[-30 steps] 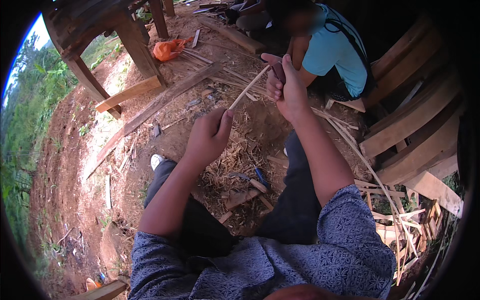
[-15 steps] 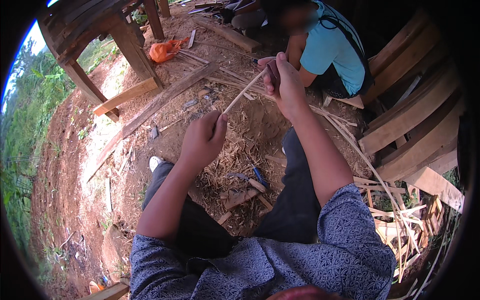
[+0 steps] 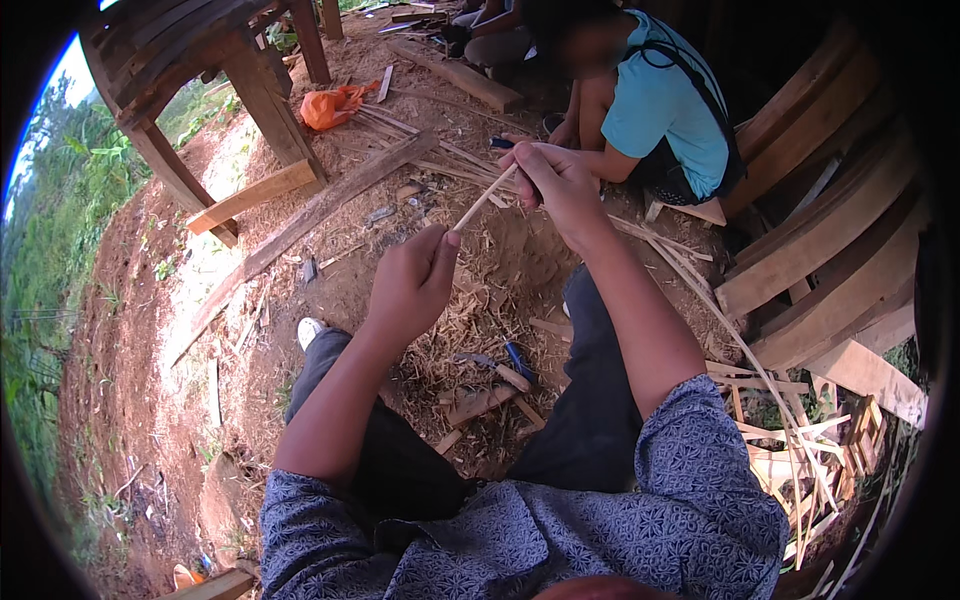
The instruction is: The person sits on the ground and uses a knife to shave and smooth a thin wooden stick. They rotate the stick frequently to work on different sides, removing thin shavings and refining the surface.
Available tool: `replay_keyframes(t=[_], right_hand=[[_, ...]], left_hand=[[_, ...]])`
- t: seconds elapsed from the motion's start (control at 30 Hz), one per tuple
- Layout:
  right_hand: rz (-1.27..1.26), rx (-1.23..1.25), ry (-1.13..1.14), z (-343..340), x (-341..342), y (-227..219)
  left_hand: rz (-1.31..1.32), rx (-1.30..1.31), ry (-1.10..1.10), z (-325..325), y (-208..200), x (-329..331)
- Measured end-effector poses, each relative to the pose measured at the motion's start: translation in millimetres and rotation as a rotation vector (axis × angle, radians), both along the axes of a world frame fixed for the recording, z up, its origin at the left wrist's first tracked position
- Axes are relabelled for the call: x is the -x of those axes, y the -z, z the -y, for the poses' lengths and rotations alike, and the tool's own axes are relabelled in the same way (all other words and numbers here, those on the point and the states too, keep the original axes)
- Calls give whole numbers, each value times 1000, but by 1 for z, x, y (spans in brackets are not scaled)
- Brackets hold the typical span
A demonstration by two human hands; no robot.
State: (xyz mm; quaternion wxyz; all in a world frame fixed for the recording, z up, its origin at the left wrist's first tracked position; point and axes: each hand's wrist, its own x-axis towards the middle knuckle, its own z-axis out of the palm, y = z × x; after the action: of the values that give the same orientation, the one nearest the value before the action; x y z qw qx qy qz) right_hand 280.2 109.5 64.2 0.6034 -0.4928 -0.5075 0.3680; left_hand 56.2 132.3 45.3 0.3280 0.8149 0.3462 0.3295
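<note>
Shaving a thin stick (image 3: 485, 198): left hand (image 3: 410, 285) fists its lower end, right hand (image 3: 560, 180) pinches the upper end, held above the shavings-strewn ground (image 3: 470, 330). Next stroke likely requires steady grip.

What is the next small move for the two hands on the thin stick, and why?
Probably a short pull of the right hand along the stick, away from the left hand. The left grip holds the lower end, the right hand closes on the upper end with what may be a blade, though that is unclear, and shavings cover the ground below.
</note>
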Motion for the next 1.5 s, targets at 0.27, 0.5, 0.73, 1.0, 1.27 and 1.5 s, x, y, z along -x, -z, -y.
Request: replay_keyframes(t=[0.27, 0.5, 0.73, 1.0, 1.27, 1.5], right_hand=[[7, 99, -116, 6, 36, 7], [-172, -66, 29, -3, 16, -5], [-53, 10, -110, 8, 46, 0], [-313, -62, -26, 3, 31, 1], [-125, 126, -174, 5, 50, 23], [-222, -31, -60, -3, 26, 10]], left_hand=[[84, 19, -21, 0, 7, 0], [137, 13, -9, 1, 7, 0], [209, 61, 23, 5, 3, 1], [159, 91, 38, -1, 14, 7], [155, 117, 15, -2, 15, 10], [138, 87, 11, 1, 12, 9]])
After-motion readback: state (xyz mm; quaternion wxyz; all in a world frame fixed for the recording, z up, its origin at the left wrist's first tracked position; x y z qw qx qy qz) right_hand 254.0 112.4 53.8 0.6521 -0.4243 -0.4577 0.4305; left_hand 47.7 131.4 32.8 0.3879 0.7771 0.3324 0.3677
